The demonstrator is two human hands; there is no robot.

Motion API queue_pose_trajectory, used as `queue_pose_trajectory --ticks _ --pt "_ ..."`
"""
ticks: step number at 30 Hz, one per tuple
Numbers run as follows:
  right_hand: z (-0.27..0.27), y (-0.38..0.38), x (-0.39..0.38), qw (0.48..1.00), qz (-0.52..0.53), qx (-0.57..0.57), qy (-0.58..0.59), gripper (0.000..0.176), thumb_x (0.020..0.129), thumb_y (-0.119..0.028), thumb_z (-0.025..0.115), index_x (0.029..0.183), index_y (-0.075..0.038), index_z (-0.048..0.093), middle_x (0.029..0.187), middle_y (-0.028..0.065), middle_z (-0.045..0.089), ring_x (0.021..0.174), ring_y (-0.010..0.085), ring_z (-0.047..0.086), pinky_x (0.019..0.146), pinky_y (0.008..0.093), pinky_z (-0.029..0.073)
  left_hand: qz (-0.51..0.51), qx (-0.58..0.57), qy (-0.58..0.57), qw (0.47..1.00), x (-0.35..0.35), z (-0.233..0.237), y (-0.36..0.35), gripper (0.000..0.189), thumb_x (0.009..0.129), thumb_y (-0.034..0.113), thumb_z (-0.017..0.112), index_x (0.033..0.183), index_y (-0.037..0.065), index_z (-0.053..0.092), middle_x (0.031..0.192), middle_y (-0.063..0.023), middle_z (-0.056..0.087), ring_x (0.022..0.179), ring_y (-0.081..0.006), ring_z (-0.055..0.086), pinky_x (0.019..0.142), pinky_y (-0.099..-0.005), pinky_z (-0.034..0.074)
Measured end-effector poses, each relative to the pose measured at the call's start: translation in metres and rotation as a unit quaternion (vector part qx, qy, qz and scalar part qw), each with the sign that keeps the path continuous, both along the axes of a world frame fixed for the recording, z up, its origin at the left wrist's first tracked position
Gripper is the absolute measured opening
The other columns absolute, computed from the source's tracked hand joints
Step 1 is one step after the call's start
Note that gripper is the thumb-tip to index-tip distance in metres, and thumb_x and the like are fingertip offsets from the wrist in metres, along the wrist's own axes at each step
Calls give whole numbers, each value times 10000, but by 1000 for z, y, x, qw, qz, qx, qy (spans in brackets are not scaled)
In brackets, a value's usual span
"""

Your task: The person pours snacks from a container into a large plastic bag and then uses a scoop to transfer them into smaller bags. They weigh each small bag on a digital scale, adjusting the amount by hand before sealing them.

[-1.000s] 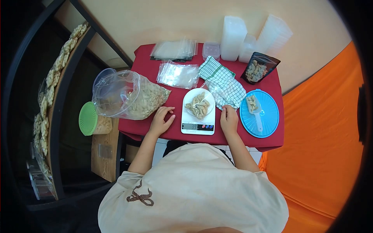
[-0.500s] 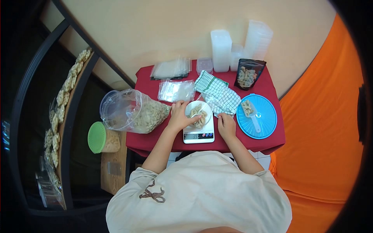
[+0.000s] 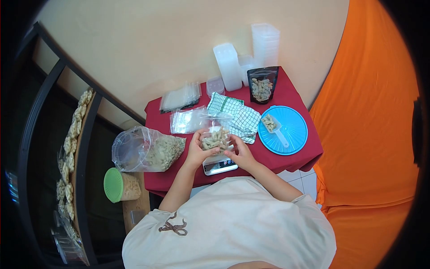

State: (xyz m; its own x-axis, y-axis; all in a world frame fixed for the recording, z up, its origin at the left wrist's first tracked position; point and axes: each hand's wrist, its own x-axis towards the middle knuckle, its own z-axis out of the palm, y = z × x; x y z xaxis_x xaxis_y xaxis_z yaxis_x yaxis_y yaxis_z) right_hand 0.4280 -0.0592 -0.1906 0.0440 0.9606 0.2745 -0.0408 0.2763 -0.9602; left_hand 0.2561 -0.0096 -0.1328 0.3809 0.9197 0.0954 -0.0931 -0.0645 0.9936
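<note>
And now both hands are in on it: L hand (image 3: 197, 150) had only reached across a half-sec ago, R hand (image 3: 241, 154) was waiting beside the scale, and a sec ago both were down on the cloth w/ the small clear bag (image 3: 215, 140) lying on the plate. Now the bag, full of pale snack pcs, is btwn them, fingers curled round either side, thumbs to the front, so a two-handed grasp, L and R alike. It's above the kitchen scale (image 3: 220, 167), looks lifted, tho can't tell if its underside is fully clear of the plate. Digits unreadable from here, so no wt to report; if it's off, I'd judge the scale has lost its load and the bag's now being handled rather than weighed. Bag's mouth: too blurry to say open or sealed. Round abt: big bag of pcs (image 3: 166, 150) lying near L hand, flat clear bags (image 3: 186, 122) just beyond, checked cloth (image 3: 247, 123) past R hand, then the blue lid (image 3: 294, 123) w/ loaded scoop (image 3: 281, 136) on top, black pouch (image 3: 262, 85) upright behind. None of those is being touched, AFAICT.
</note>
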Motion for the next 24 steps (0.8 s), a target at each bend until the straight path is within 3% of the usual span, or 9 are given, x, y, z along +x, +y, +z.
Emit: queue_pose_trajectory --ticks 3,6,7,12,14,18,21,24 --pt "24 -1 0 997 29 53 -53 449 742 -161 728 1094 21 516 953 111 553 818 176 555 721 292 471 -41 -64 -35 996 4 15 -5 684 619 30 792 1213 9 454 1058 -85 581 977 -141 567 845 -285 471" --pt "26 6 3 998 60 14 -33 404 714 -127 748 1032 22 549 927 103 565 799 160 565 705 281 476 -81 -107 -42 990 -5 17 -1 612 608 15 787 1157 -3 515 1052 -75 596 974 -143 573 853 -287 465" --pt "32 3 6 995 87 -10 -46 362 745 31 686 1071 12 530 970 44 585 895 116 572 768 250 474 -88 -108 -33 990 -8 18 1 572 604 9 785 1123 -7 542 1046 -69 601 971 -142 576 855 -288 463" --pt "45 0 3 990 132 -33 41 323 764 32 667 1056 4 533 954 37 591 892 99 567 781 240 465 -126 -73 -16 989 -16 25 -5 552 633 17 761 1132 11 526 1041 -49 597 959 -141 575 841 -284 460" --pt "48 -3 0 980 130 -100 116 299 788 17 650 1060 1 527 948 31 594 861 98 567 775 233 460 -112 -64 -5 992 -14 31 -10 558 629 9 762 1135 12 525 1034 -50 601 929 -130 580 799 -271 474" --pt "47 1 -4 985 133 -57 98 278 808 -75 658 1056 -4 554 924 33 569 808 106 547 738 249 479 -77 -81 22 993 -14 39 -16 571 622 25 780 1133 -2 525 1014 -59 612 893 -125 589 771 -270 485" --pt "51 2 -5 985 146 -20 90 309 826 -89 642 1099 -11 521 1011 44 540 911 110 526 770 248 468 -50 -61 27 997 -18 31 -16 580 621 47 795 1131 -19 525 990 -66 621 864 -123 594 751 -267 492" --pt "60 -1 -7 974 191 -62 108 357 827 -86 643 1136 -18 479 1071 54 513 996 110 498 783 245 463 -20 -29 32 999 -18 33 -21 484 658 81 791 1071 -40 569 967 -74 633 858 -107 598 728 -248 497"
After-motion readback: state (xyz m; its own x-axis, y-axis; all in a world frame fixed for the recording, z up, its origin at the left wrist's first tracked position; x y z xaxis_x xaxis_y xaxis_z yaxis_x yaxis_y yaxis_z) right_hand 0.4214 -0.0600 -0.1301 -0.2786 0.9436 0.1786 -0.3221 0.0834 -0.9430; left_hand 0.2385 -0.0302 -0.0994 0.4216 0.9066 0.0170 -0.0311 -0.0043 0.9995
